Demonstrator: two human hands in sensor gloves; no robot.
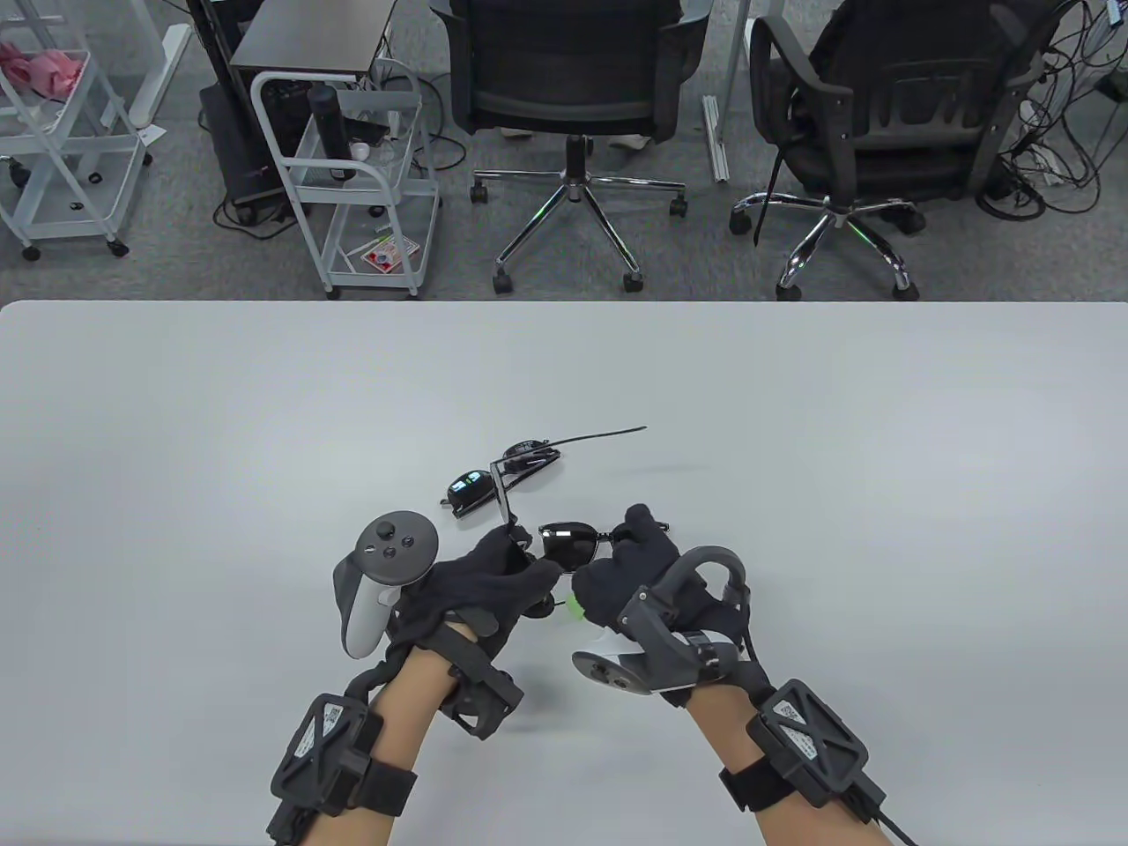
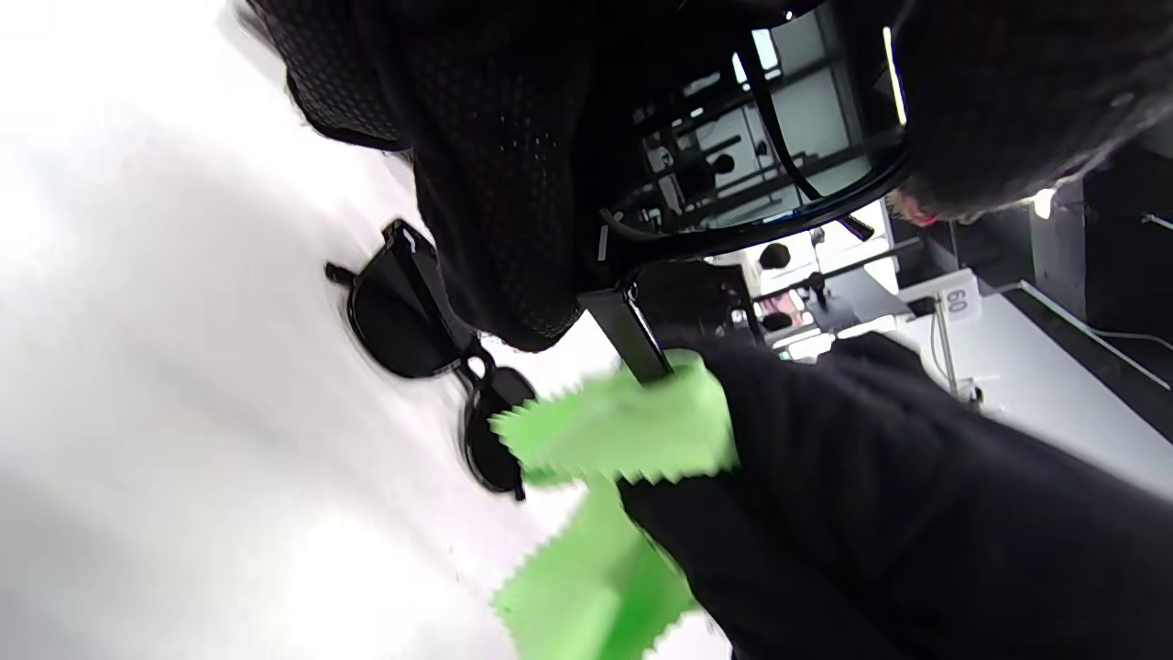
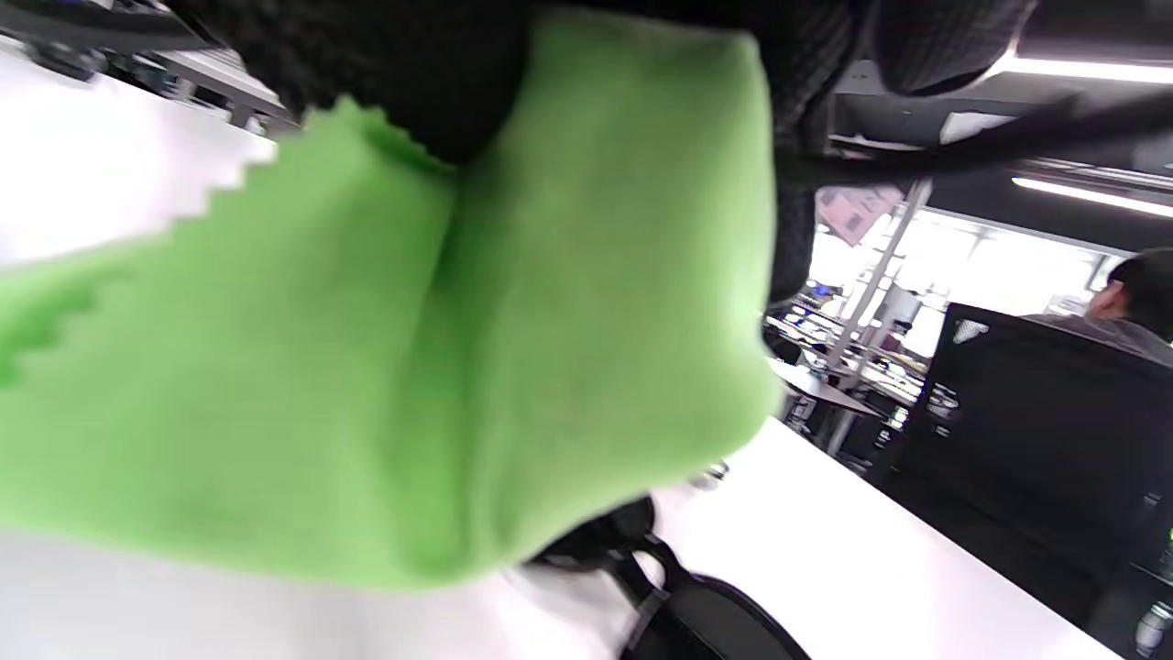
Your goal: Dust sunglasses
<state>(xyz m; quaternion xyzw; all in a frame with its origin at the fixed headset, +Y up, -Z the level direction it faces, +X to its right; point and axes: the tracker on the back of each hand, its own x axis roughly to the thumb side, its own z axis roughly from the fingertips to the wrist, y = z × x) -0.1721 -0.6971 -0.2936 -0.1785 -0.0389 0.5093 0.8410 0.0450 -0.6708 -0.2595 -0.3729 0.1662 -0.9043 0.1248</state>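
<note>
**Both hands on the sunglasses, cloth in the right**

We are holding one pair of sunglasses (image 1: 568, 539) above the white table (image 1: 793, 423), near its front edge. Our left hand (image 1: 480, 586) is curling its fingers (image 2: 495, 165) round the frame's left end, by the hinge. Our right hand (image 1: 630, 573) is pinching the other end, its fingers (image 1: 643, 529) closed on the frame and on a green cloth (image 3: 440, 330) with a zigzag edge, which is hanging under the palm. The lens between the hands is facing up.

A second pair of sunglasses (image 1: 493, 480) is lying on the table just beyond the left hand, one temple sticking out to the right.

Past the table we are seeing grey carpet, two black office chairs (image 1: 573, 79), a white wire cart (image 1: 366, 185) and loose cables.
</note>
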